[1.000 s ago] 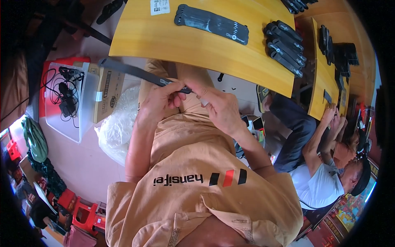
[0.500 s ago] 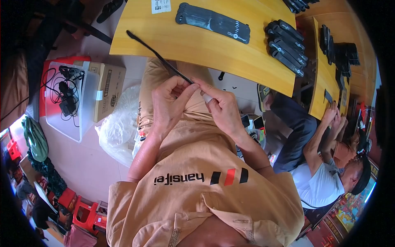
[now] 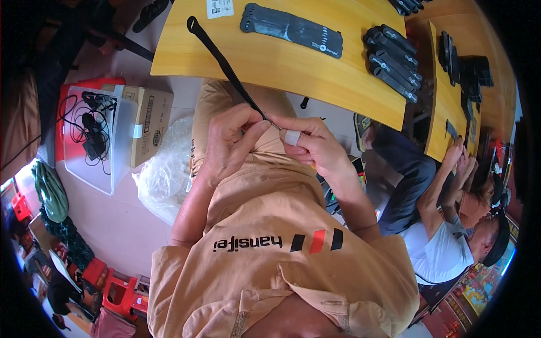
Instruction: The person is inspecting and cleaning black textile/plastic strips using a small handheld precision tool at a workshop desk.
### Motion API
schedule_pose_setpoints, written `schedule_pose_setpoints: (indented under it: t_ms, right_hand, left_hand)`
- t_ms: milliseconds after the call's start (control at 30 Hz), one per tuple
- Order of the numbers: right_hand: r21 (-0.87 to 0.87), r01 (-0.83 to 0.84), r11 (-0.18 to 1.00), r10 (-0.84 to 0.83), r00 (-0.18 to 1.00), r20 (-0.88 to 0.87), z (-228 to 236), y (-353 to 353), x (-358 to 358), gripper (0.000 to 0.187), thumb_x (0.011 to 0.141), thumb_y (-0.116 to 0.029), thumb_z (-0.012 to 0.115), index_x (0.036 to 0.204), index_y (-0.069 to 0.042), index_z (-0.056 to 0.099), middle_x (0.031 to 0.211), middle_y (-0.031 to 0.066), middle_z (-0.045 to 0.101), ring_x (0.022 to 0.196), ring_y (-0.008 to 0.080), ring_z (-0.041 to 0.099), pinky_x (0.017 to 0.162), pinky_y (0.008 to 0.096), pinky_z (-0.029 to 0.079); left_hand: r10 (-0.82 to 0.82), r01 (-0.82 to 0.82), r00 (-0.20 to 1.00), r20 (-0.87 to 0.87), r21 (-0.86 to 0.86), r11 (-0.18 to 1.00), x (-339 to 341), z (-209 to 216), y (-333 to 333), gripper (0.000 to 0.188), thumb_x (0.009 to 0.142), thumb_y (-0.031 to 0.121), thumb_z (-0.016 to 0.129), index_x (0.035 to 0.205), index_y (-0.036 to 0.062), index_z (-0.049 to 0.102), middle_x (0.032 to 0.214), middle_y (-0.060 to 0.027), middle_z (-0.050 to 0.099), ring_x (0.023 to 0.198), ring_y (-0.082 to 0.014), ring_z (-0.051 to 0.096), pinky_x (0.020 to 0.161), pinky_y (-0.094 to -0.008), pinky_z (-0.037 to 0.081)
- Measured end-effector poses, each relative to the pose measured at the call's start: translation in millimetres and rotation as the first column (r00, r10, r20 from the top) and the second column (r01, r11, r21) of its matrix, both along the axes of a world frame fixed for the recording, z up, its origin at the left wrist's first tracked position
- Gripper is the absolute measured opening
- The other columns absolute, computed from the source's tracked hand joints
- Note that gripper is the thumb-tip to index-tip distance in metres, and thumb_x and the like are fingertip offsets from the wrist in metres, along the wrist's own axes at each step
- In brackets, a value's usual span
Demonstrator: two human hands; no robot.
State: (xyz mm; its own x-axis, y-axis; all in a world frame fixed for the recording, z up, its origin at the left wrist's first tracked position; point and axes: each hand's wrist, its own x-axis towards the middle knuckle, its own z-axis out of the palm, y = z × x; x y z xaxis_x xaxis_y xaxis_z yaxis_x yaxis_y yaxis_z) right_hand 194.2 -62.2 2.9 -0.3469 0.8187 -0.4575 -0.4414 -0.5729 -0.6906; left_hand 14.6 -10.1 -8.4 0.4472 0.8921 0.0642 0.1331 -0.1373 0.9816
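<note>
A long black strap [image 3: 225, 67] with a slotted, rounded end slants up from my hands over the table's near edge. My left hand [image 3: 232, 138] pinches it near its lower part, thumb against the curled fingers. My right hand [image 3: 318, 143], white tape wrapped round one finger, is closed on the lower end beside it; my fingers hide most of that end. Both hands are above my lap. Beyond them on the yellow table [image 3: 180, 56] lies a flat row of black straps [image 3: 290, 31], with bundled black straps [image 3: 391, 62] to its right.
A white label sheet [image 3: 220, 8] lies at the table's far left. On the floor to the left are a clear bin [image 3: 115, 146] of black cables, a cardboard box [image 3: 151, 127] and a plastic bag [image 3: 163, 174]. At right, a co-worker [image 3: 434, 248] handles something at another table.
The strap's free end has swung up and slightly right, its broad side now showing. My right hand has shifted slightly right and down, a little apart from my left.
</note>
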Motion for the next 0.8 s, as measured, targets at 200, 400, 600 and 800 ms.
schedule_pose_setpoints:
  t_ms: [200,400,600,800]
  right_hand:
    - [-0.025,-0.017,1.000,0.016,0.999,-0.034,1,0,-9,0.039,0.087,-0.005,0.043,0.126,-0.007,0.046,0.059,-0.0050,0.039,0.049,0.0026,0.031,0.044,0.0165,0.026]
    - [0.345,-0.002,0.939,-0.099,0.956,0.275,7,3,-11,0.028,0.084,-0.012,0.053,0.110,-0.003,0.056,0.060,-0.0025,0.043,0.051,0.0040,0.037,0.045,0.0189,0.029]
    - [0.562,-0.293,0.773,-0.114,0.809,0.577,13,15,-13,0.013,0.079,-0.012,0.060,0.082,-0.001,0.053,0.060,0.0041,0.048,0.052,0.0107,0.044,0.048,0.0250,0.035]
    - [0.567,-0.489,0.663,0.029,0.773,0.633,18,15,-5,0.015,0.079,-0.011,0.060,0.074,-0.001,0.050,0.058,0.0089,0.048,0.048,0.0213,0.046,0.045,0.0284,0.034]
  left_hand:
    - [0.031,0.002,0.991,0.132,-0.240,0.971,0,-2,-2,0.012,0.082,0.008,0.058,0.075,-0.0009,0.054,0.063,-0.0002,0.049,0.058,-0.0055,0.045,0.051,-0.0209,0.036]
    - [0.116,-0.031,0.970,0.216,-0.362,0.932,-5,10,-2,0.014,0.084,0.010,0.055,0.073,0.0003,0.052,0.063,0.0015,0.049,0.060,-0.0036,0.044,0.053,-0.0189,0.035]
    - [-0.040,0.108,0.986,0.162,-0.435,0.894,-12,33,-9,0.013,0.083,0.007,0.055,0.073,0.0004,0.052,0.063,0.0020,0.048,0.059,-0.0035,0.043,0.053,-0.0189,0.034]
    - [-0.182,0.254,0.961,0.209,-0.398,0.882,-18,35,-6,0.012,0.083,0.006,0.055,0.073,0.0003,0.051,0.064,0.0012,0.049,0.060,-0.0043,0.043,0.052,-0.0193,0.032]
